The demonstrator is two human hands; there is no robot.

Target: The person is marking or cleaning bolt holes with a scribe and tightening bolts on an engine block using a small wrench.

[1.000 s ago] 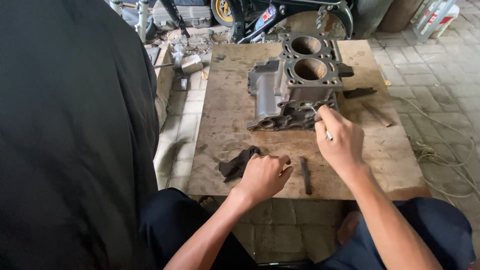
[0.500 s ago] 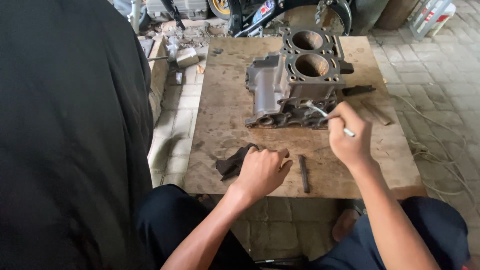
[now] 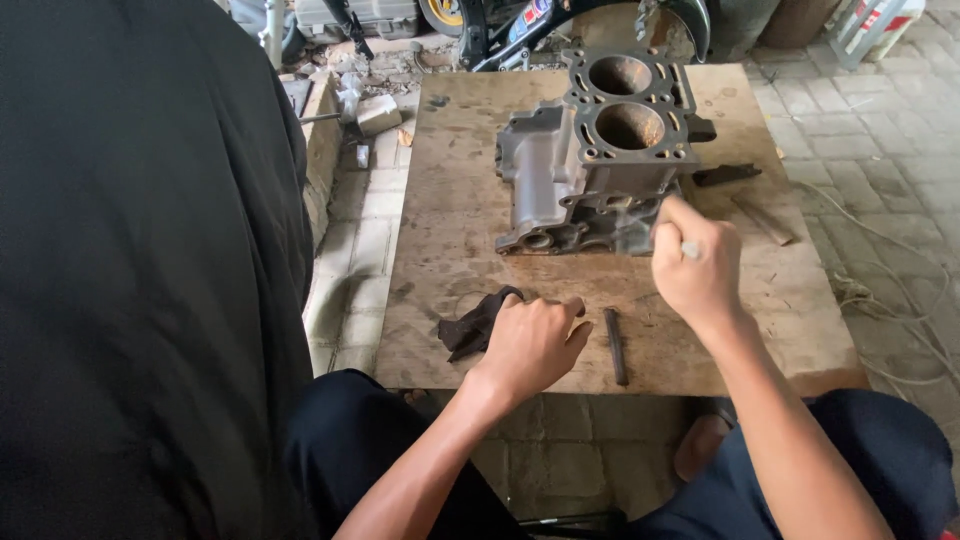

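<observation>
A big grey metal engine block (image 3: 600, 165) with two round holes on top stands near the far edge of the bench (image 3: 450, 200), which is a flat wooden board lying on the brick floor (image 3: 370, 230). The right hand (image 3: 697, 268) is curled in a fist around a thin pale tool (image 3: 690, 249), and only a small bit of the tool sticks out of the fist. This hand is held up against the near side of the block, at its right end. It is hard to tell if the tool touches the metal, since that spot is blurry. The left hand (image 3: 532, 340) rests on the bench near the near edge, with its fingers bent and close together. It lies on the edge of a dark rag (image 3: 468, 325), which is crumpled just to its left. I cannot tell if the fingers grip the rag or only press on it. A short dark metal rod (image 3: 615, 346) lies flat on the bench between the two hands, just beside the left one. A flat dark piece (image 3: 727, 175) lies near the right edge of the bench, close to the block. A pale wire (image 3: 890, 300) curls on the floor past the right edge. A large black cloth (image 3: 140, 270) fills the left side of the view
</observation>
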